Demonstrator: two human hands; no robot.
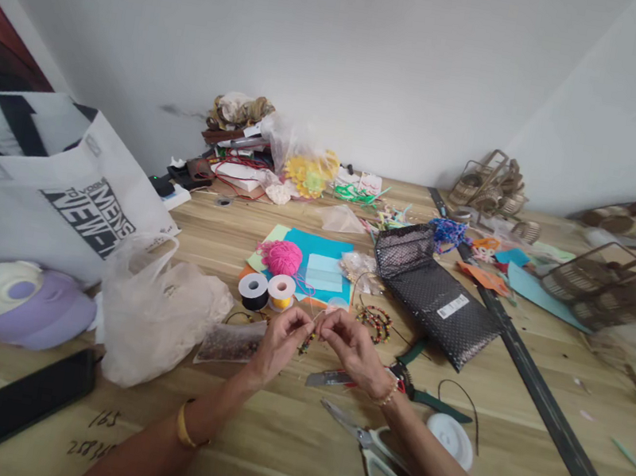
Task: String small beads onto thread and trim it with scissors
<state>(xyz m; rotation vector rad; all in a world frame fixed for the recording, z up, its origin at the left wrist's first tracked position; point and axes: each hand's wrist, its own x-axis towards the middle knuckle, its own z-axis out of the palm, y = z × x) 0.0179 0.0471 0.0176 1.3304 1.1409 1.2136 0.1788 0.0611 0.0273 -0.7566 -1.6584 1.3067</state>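
My left hand (282,338) and my right hand (350,345) meet above the wooden table (271,456), fingers pinched together. Between them runs a thin thread with several small coloured beads (307,342) hanging from it. Just beyond the hands lie a finished beaded ring (375,321), a black thread spool (253,290) and a yellow thread spool (281,291). A clear bag of beads (230,342) lies left of my left hand. Each wrist wears a gold bangle.
Scissors (382,461), green-handled pliers (420,391) and a white round reel (449,438) lie by my right arm. A black padded envelope (436,293), pink yarn (280,257) on blue sheets, a plastic bag (153,308), a tote bag (42,186) and wicker baskets (606,284) surround them.
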